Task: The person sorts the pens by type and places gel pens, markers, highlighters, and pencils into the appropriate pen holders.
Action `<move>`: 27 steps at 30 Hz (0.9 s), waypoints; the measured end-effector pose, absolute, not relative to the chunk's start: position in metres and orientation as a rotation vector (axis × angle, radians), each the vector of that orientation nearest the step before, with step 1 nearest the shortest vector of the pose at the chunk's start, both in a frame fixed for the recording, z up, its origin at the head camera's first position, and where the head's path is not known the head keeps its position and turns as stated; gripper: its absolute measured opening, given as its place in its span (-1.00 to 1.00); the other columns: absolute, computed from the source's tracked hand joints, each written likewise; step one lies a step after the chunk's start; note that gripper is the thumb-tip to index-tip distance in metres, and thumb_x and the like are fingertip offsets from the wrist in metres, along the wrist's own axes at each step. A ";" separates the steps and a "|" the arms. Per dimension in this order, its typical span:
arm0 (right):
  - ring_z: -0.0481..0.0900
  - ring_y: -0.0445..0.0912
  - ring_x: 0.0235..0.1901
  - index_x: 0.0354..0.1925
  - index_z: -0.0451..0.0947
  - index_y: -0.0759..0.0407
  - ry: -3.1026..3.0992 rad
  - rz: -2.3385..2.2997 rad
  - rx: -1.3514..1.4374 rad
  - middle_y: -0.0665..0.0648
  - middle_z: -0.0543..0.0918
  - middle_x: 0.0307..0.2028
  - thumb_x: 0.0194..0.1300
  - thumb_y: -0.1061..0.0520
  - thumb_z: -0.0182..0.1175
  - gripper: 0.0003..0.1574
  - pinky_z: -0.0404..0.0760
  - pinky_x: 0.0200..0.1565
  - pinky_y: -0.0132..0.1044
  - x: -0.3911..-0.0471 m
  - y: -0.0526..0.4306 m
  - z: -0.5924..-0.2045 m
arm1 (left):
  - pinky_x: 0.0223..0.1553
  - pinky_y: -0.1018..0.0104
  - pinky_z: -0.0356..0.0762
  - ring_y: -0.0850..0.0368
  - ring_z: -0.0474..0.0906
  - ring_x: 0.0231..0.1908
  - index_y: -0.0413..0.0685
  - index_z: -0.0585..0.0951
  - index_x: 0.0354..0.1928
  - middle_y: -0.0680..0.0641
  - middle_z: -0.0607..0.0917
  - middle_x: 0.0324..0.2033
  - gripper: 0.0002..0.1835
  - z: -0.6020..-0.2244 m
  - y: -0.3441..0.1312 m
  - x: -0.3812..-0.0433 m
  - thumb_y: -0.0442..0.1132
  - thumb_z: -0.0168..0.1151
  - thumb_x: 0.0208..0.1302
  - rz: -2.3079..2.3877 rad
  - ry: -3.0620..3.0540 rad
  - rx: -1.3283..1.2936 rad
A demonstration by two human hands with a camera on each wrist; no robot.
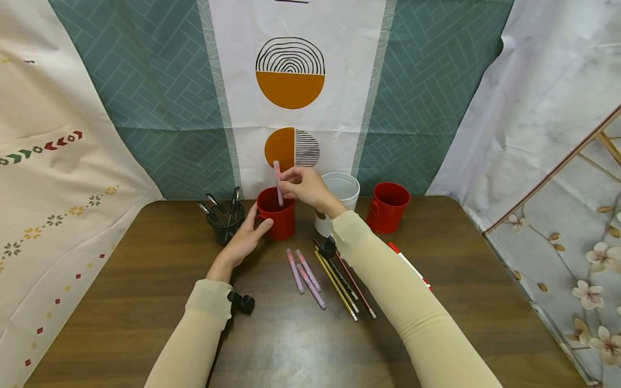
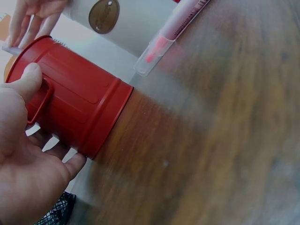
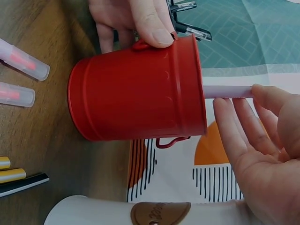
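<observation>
My left hand [image 1: 241, 240] holds a small red metal bucket [image 1: 282, 225] from its left side, the thumb near its handle and the fingers round it. The bucket stands upright on the table. Above its mouth, my right hand [image 1: 308, 187] pinches an upright light-purple highlighter [image 1: 277, 173] with pink marks between thumb and fingers. In the right wrist view the lower part of this highlighter [image 3: 227, 91] is hidden inside the bucket [image 3: 136, 93]. Three similar highlighters [image 1: 294, 272] lie on the wood in front of the bucket.
Several pencils [image 1: 337, 285] in gold, black and red lie right of the highlighters. A white bucket [image 1: 342, 188] and another red bucket [image 1: 388, 210] stand to the right. Left is a black mesh holder [image 1: 225, 231] with pens. A red-and-white marker [image 1: 412, 267] lies partly behind the right sleeve.
</observation>
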State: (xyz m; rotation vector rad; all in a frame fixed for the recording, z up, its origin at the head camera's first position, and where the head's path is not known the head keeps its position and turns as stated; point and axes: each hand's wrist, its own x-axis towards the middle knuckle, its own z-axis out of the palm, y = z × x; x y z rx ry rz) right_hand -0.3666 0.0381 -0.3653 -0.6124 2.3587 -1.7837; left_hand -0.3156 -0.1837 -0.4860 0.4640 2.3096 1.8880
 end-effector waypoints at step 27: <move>0.77 0.16 -0.07 0.06 0.66 0.35 2.369 -1.776 -0.553 0.33 0.75 -0.06 0.49 0.29 0.31 -0.76 0.79 -0.03 -0.15 -0.355 0.036 -0.365 | 0.60 -0.31 -0.10 -0.16 -0.16 0.67 0.17 -0.24 0.74 -0.07 -0.08 0.71 -0.10 -0.486 -0.184 -0.316 0.05 0.07 0.66 1.880 2.328 0.472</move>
